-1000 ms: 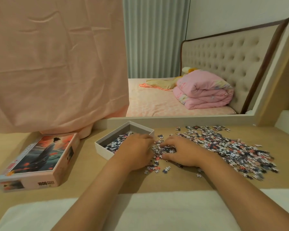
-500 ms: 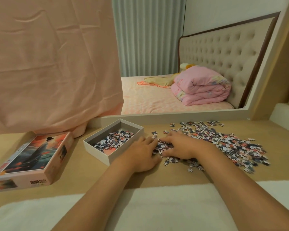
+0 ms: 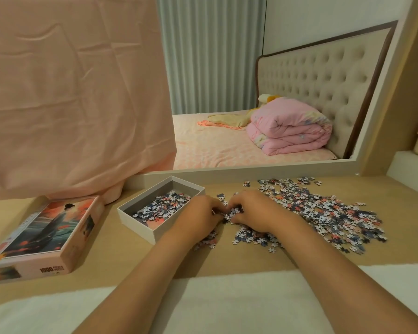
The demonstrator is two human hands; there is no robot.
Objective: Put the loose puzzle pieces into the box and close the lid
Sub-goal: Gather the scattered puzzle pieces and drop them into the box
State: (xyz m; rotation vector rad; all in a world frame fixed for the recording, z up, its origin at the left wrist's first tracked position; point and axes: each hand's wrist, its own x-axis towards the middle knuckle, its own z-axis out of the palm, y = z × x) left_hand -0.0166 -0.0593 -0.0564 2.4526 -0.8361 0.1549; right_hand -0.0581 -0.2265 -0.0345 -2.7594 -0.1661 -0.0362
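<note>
White box (image 3: 138,226) holds some pieces (image 3: 164,205); left hand (image 3: 200,216) and right hand (image 3: 253,213) curl fingers (image 3: 235,205) round loose pieces (image 3: 232,214).

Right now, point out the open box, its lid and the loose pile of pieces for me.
open box (image 3: 136,227), head view, on its near white outer wall.
lid (image 3: 46,227), head view, on the printed picture on its top.
loose pile (image 3: 323,210), head view, on the dense middle of the scattered pieces.

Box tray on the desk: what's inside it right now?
Loose puzzle pieces cover most of the box tray's floor; the far corner is bare. The left hand blocks part of the right side, so contents there can't be seen.
</note>
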